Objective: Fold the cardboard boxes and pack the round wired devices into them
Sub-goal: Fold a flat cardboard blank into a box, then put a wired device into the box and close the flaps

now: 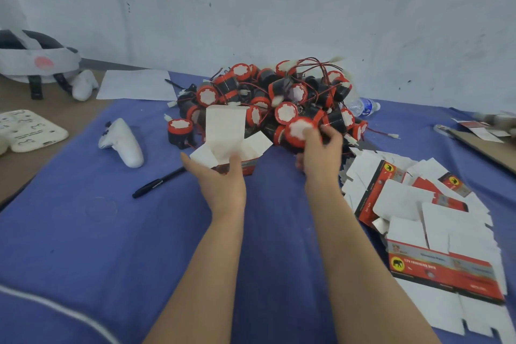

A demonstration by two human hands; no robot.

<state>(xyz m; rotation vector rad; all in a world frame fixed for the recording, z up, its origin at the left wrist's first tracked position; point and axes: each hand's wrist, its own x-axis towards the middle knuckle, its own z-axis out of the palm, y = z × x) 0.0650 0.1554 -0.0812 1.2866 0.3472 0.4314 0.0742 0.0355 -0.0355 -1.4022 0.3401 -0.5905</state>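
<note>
The left hand [220, 184] holds a small box [224, 131] from its near side, thumb out to the left and fingers against the red printed wall. The box stands upright with its top open: the long white lid flap rises at the back and two shorter flaps spread to either side. The flaps and the hand hide its inside, so I cannot tell whether anything is in it. It sits low at the near edge of the pile [279, 92], either on the blue cloth [83, 232] that covers the counter or just above it.

The right hand [321, 153] has its fingers curled around a round device [298, 131], red-rimmed with a white face, at the front of the pile and just right of the box. The pile is a heap of the same black and red devices, with thin red and black wires and white plugs tangled through it. One more device [180, 131] stands alone just left of the box.

On the right of the counter lies a loose spread of flat boxes [435, 232], unfolded, white sides and red printed sides mixed and overlapping.

A black pen [157, 183] lies near the left hand, with a white controller [124, 145] beyond it. A clear water bottle [363, 105] lies behind the pile on the right.
</note>
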